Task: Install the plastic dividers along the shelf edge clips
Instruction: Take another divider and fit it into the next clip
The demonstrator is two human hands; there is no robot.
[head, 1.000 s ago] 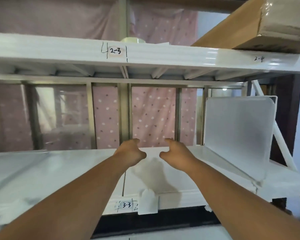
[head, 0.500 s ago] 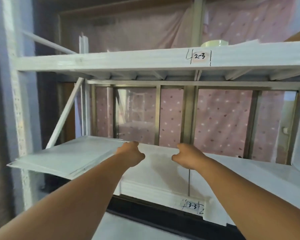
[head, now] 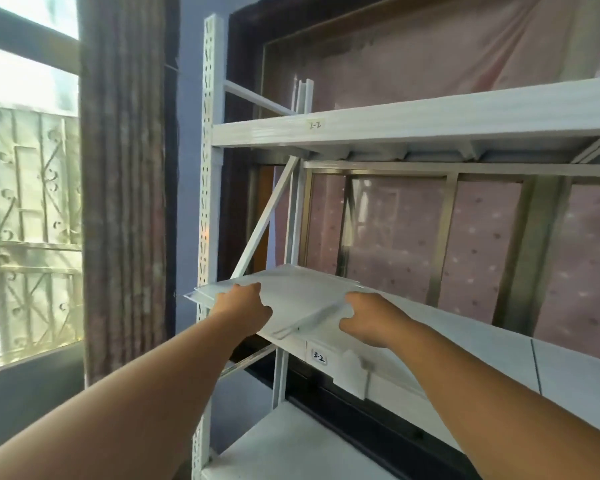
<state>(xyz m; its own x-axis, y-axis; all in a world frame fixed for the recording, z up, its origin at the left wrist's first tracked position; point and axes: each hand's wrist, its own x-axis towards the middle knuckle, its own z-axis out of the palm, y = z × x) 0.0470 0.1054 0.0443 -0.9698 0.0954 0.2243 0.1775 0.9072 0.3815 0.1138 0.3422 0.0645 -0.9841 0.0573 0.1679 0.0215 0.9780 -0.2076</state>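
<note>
- The view has swung left since a moment ago: the window (head: 28, 188) and curtain (head: 125, 188) now fill the left of the frame, and both hands have moved onto the dividers (head: 291, 299).
- The dividers lie flat in a small pile at the left end of the shelf (head: 499, 344), in the middle of the frame. Their left edge sticks out past the post (head: 207, 209).
- The left hand (head: 243, 310) rests on the pile's near left edge, fingers curled over it. It looks like it is getting hold to lift one.
- The right hand (head: 368, 320) curls at the pile's right edge, thumb low. I cannot tell if it is pinching a sheet or just touching.
- Two hands make sense, as the sheets are wide and bendy.
- A clip (head: 352, 374) sits on the shelf's front edge, just right of the "3-2" label (head: 318, 356). No divider stands in it yet.
- The shelf is white, smooth and bare right of the pile. Another shelf is above. Pink dotted cloth (head: 482, 244) hangs behind.
</note>
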